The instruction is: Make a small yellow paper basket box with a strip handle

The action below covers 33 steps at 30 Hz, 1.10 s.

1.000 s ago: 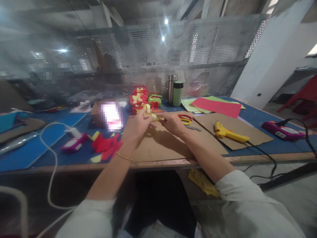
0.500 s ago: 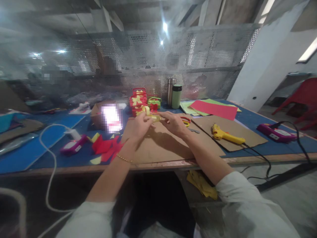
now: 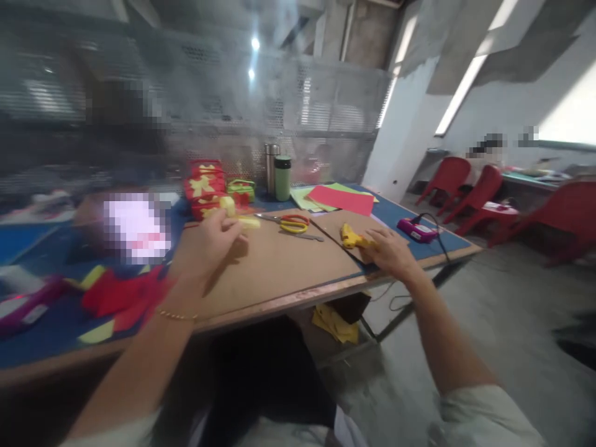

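Note:
My left hand (image 3: 216,239) pinches a pale yellow paper strip (image 3: 249,221) with a curled loop at one end, above the brown cardboard (image 3: 270,267). On the right, my right hand (image 3: 391,251) is closed over the handle of a yellow hot glue gun (image 3: 350,237), which lies on a smaller piece of cardboard. Its nozzle end points away to the left, and my fingers hide most of the handle. Between my hands lie scissors (image 3: 294,223) with red and yellow handles, beside a flat grey blade-like piece (image 3: 310,237).
Red paper boxes with yellow bows (image 3: 205,183) and a small green box (image 3: 241,189) stand at the back. Near them are a green bottle (image 3: 282,179) and coloured sheets (image 3: 342,200). Red paper scraps (image 3: 121,295) lie left; a purple power strip (image 3: 418,230) sits right.
My right hand has left the yellow strip and moved right onto the glue gun. The left hand still holds the strip. The view has turned to the right.

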Motion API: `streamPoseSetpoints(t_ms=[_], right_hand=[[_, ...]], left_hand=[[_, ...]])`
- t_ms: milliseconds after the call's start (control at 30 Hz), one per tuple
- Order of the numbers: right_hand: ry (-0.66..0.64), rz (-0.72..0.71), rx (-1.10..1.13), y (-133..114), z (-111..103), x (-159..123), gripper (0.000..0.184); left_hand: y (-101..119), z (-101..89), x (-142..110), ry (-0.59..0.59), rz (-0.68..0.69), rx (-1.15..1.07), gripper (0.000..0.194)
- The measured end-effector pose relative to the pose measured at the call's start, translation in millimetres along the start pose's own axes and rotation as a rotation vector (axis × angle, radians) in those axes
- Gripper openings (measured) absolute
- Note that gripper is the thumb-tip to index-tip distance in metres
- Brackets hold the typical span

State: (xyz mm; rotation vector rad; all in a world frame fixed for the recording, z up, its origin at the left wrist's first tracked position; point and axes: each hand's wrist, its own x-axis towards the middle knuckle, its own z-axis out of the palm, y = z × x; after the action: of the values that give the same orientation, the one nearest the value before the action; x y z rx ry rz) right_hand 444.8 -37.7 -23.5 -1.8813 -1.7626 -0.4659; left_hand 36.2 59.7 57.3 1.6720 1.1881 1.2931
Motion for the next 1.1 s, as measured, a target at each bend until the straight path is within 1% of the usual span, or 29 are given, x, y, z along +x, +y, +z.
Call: streamPoseSetpoints(t_ms=[67, 100, 167, 233, 333, 433, 500, 600, 667, 733, 833, 933, 1000, 1100], right_hand=[[-0.131, -0.032, 0.004, 20, 12, -3, 0.038], [-0.153, -0.042, 0.01, 26, 19, -3, 0.038], [-0.157, -0.041, -0.008, 34, 31, 0, 0.039], [-0.145, -0.02, -0.047, 37, 38, 4, 0.04], [-0.141, 0.005, -0.067, 39, 43, 10, 0.042], [-0.225, 0.003, -0.03, 38, 42, 17, 0.038], [-0.245, 0.016, 0.023, 32, 37, 20, 0.041], [-0.155, 0.024, 0.198, 9, 23, 24, 0.053], [-0.089, 0.007, 0.37, -16, 10, 23, 0.06], [-0.066, -0.013, 0.547, -44, -2, 22, 0.062], [-0.143, -0.008, 0.841, -85, -13, 19, 0.065], [-0.206, -0.008, 1.075, -116, -13, 18, 0.065], [-0.24, -0.014, 1.198, -130, -10, 18, 0.065], [-0.288, -0.017, 1.294, -141, -6, 18, 0.066]], left_hand=[[13, 2.1, -10, -0.037, 0.027, 0.075, 0.012], [18, 3.3, -13, -0.051, 0.031, 0.097, 0.012], [25, 4.6, -16, -0.064, 0.038, 0.132, 0.016], [27, 4.2, -17, -0.072, 0.042, 0.139, 0.02], [23, 2.6, -16, -0.084, 0.07, 0.123, 0.024], [10, 3.9, -11, -0.09, 0.108, 0.107, 0.024], [-1, 6.8, -6, -0.098, 0.136, 0.085, 0.022], [-13, 12.1, 0, -0.114, 0.172, 0.05, 0.018], [-16, 15.0, 1, -0.132, 0.194, 0.052, 0.018], [-15, 16.8, -1, -0.146, 0.202, 0.061, 0.016], [-12, 18.5, -5, -0.165, 0.192, 0.063, 0.01], [-14, 20.3, -6, -0.182, 0.204, 0.051, 0.01], [-19, 22.0, -4, -0.199, 0.22, 0.017, 0.009], [-24, 24.3, 0, -0.218, 0.239, -0.044, 0.02]])
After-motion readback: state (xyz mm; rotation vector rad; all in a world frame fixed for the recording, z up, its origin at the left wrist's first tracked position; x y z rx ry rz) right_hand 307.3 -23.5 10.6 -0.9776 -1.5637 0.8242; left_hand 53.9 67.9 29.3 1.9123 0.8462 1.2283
